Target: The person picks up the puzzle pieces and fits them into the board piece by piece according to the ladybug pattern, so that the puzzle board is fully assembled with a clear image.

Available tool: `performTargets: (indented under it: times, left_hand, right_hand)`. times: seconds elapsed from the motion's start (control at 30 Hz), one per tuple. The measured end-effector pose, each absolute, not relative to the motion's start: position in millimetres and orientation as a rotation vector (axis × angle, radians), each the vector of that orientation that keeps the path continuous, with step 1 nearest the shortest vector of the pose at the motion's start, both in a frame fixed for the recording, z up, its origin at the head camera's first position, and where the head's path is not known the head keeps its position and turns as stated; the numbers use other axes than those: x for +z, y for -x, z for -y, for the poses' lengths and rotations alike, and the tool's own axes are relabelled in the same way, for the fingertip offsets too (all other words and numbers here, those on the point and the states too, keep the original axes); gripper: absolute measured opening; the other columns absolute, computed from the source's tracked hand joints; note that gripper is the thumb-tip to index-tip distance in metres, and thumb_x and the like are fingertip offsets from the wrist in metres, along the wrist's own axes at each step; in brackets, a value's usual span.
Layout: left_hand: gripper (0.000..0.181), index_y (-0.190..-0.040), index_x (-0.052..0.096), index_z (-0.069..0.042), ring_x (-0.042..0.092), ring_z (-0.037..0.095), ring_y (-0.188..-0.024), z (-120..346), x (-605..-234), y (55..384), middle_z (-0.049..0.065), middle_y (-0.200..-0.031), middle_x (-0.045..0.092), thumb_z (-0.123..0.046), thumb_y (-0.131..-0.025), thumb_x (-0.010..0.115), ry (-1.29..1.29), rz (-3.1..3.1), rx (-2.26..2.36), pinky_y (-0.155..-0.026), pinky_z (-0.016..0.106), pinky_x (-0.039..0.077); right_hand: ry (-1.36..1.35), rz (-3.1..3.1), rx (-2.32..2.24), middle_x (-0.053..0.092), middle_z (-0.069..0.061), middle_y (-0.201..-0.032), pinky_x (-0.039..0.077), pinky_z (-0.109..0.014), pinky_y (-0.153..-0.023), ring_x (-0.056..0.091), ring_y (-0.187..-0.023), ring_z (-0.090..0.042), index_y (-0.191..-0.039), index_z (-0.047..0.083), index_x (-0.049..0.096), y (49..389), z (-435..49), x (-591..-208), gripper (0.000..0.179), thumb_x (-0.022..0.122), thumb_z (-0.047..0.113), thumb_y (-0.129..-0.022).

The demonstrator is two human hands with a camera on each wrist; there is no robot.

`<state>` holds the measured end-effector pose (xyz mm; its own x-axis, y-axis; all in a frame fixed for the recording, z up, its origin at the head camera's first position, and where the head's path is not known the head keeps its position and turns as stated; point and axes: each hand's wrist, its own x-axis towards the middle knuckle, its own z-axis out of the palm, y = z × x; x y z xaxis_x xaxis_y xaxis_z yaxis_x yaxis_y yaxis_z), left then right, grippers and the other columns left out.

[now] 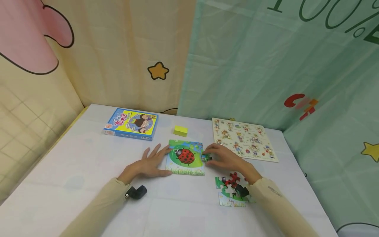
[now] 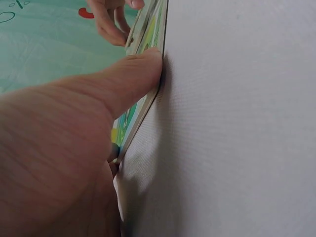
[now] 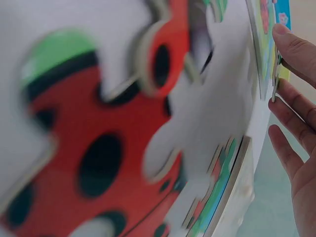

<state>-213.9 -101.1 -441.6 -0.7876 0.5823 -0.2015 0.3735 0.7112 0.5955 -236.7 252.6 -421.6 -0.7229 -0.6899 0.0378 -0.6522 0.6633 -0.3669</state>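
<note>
A square ladybug picture board point(image 1: 175, 167) lies on the white table point(image 1: 165, 210). Along its left edge rests my left hand point(image 1: 151, 163), fingers spread, with the thumb at the near corner; in the left wrist view that thumb point(image 2: 133, 74) touches the board's edge. At the right edge of the board, my right hand point(image 1: 222, 157) pinches a small puzzle piece point(image 1: 206, 158) between thumb and fingers. The right wrist view shows this piece point(image 3: 276, 74) edge-on. Beneath my right forearm lie several loose ladybug puzzle pieces point(image 1: 232, 179), partly hidden by the wrist camera and sleeve.
Behind the board stands a yellow block point(image 1: 180, 131). A blue and yellow box point(image 1: 131, 123) lies at the back left. At the back right, a cream board with small figures point(image 1: 244, 140) lies flat, overlapped by my right hand. Curtains point(image 1: 237, 65) hang behind the table.
</note>
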Motion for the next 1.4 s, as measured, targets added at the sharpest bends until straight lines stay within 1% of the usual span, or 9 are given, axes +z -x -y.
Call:
performTargets:
  times: [0.17,0.43,0.7,0.9,1.07,1.4]
  left_hand:
    - [0.096,-0.161,0.015,-0.013,-0.006,0.041,-0.155,102,-443,212,0.012,-0.169,0.007,-0.051,-0.091,0.068,-0.740,-2.544,0.770,-0.118,0.068,-0.008]
    - [0.097,-0.161,0.015,-0.013,-0.007,0.041,-0.155,102,-442,213,0.012,-0.170,0.006,-0.052,-0.090,0.068,-0.741,-2.537,0.777,-0.118,0.068,-0.009]
    - [0.095,-0.161,0.015,-0.014,-0.007,0.041,-0.155,103,-441,213,0.011,-0.170,0.006,-0.051,-0.091,0.068,-0.747,-2.521,0.779,-0.118,0.068,-0.009]
    - [0.095,-0.161,0.014,-0.014,-0.008,0.040,-0.155,103,-440,214,0.011,-0.170,0.007,-0.051,-0.091,0.067,-0.747,-2.526,0.770,-0.118,0.068,-0.010]
    - [0.095,-0.161,0.016,-0.013,-0.008,0.041,-0.155,103,-439,213,0.012,-0.169,0.007,-0.051,-0.091,0.067,-0.749,-2.519,0.772,-0.117,0.069,-0.009]
    - [0.095,-0.161,0.015,-0.014,-0.008,0.040,-0.155,103,-441,214,0.011,-0.170,0.006,-0.053,-0.092,0.066,-0.750,-2.530,0.755,-0.118,0.069,-0.009]
  right_hand:
    - [1.108,-2.760,-0.562,0.060,-0.002,-0.131,0.046,-0.044,-0.107,0.056,-0.125,-0.021,-0.127,0.016,0.068,245,-234,-421,0.041,0.074,0.035,-0.091]
    - [1.121,-2.779,-0.513,0.061,-0.005,-0.130,0.047,-0.046,-0.106,0.057,-0.124,-0.025,-0.126,0.014,0.069,257,-209,-416,0.040,0.074,0.034,-0.091]
    - [1.137,-2.762,-0.533,0.063,-0.006,-0.129,0.048,-0.043,-0.106,0.059,-0.121,-0.023,-0.125,0.012,0.069,265,-184,-411,0.040,0.074,0.032,-0.091]
    - [1.119,-2.795,-0.491,0.062,-0.005,-0.130,0.047,-0.043,-0.108,0.057,-0.123,-0.023,-0.126,0.014,0.069,267,-163,-409,0.042,0.074,0.036,-0.091]
    - [1.110,-2.794,-0.465,0.062,-0.002,-0.130,0.048,-0.042,-0.108,0.058,-0.123,-0.021,-0.127,0.016,0.069,270,-148,-413,0.042,0.073,0.039,-0.092]
    - [1.018,-2.822,-0.360,0.063,-0.002,-0.131,0.048,-0.042,-0.108,0.059,-0.123,-0.021,-0.129,0.017,0.068,275,-134,-417,0.045,0.070,0.043,-0.093]
